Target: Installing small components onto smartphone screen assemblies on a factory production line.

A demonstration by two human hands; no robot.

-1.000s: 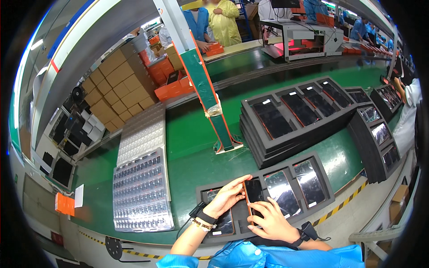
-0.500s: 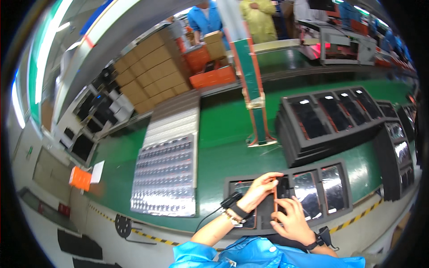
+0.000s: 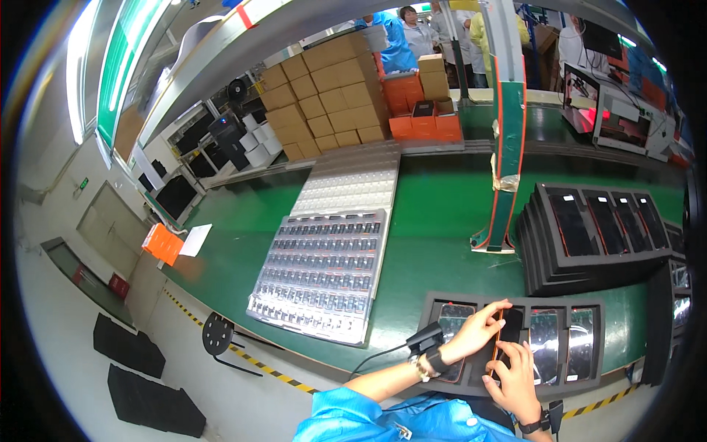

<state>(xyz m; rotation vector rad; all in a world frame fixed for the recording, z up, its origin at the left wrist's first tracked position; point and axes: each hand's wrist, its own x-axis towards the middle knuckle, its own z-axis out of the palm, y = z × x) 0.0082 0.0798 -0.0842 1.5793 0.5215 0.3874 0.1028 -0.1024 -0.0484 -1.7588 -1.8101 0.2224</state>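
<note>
**Hands Working a Phone Over a Foam Tray**

Both hands are gripping a dark smartphone [image 3: 508, 335] above a black foam tray [image 3: 589, 303] at the near edge of the green tabletop [image 3: 434, 214]: the right hand [image 3: 513, 377] is cupping its lower end, the left hand [image 3: 479, 330] pinching its upper edge. Farther left, a clear blister tray of small parts [image 3: 328, 272] is lying; beyond, stacked foam trays [image 3: 589, 232] and cardboard boxes [image 3: 331, 103] are waiting.
</note>
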